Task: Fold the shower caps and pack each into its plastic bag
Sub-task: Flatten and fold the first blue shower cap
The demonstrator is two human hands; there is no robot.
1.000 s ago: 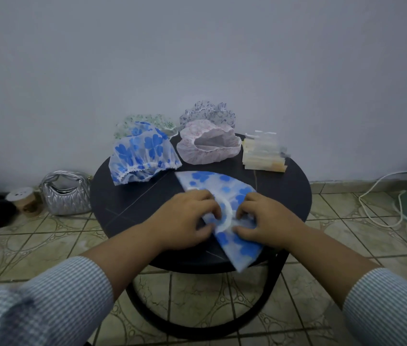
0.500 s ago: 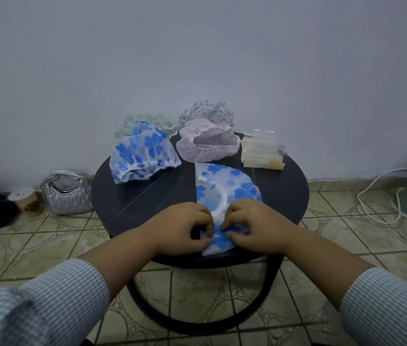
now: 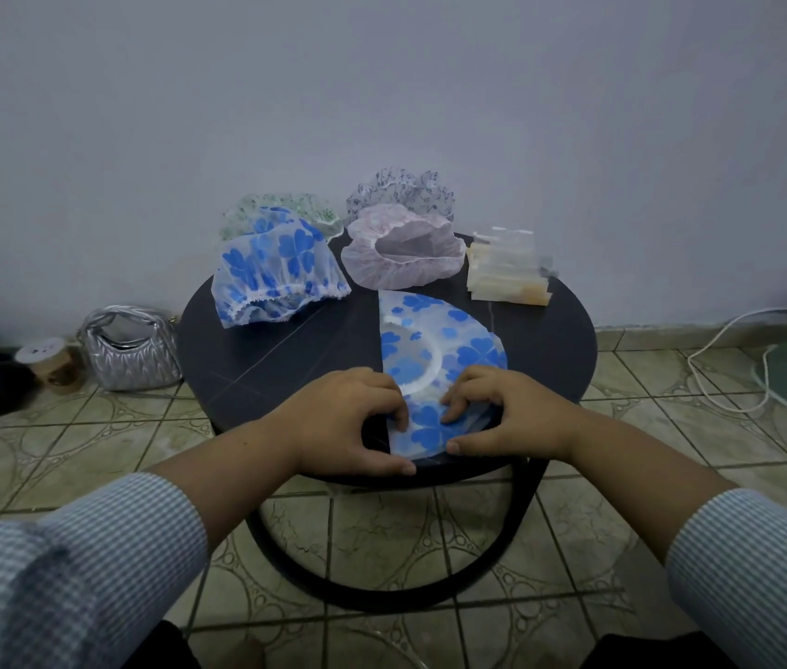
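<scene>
While the flattened blue-flowered cap [image 3: 435,350] is lying as a half-round on the near right part of the round black table [image 3: 285,359], both hands are working its near end. The left hand [image 3: 348,422] is curling its fingers and pinching the straight folded edge, thumb stretched along the table rim. The right hand [image 3: 502,417] is doing the same from the other side, fingertips [image 3: 449,415] bent down onto the plastic, thumb tucked under the near corner.

By my reading, the next fold is being set up here, and doing it well is going to mean keeping that straight edge lined up, squeezing trapped air out toward the curved side, and pressing the crease flat before letting go, since this thin film is looking springy and likely to pop open.

Farther back, four unfolded caps are waiting: another blue-flowered cap [image 3: 275,272], a green-speckled cap [image 3: 280,212] behind it, a pink cap [image 3: 403,260], and a dark-patterned cap [image 3: 401,190] at the wall. At the far right edge the stack of plastic bags [image 3: 507,277] is sitting well apart from the hands, so the finished packet will be needing a reach across.
</scene>
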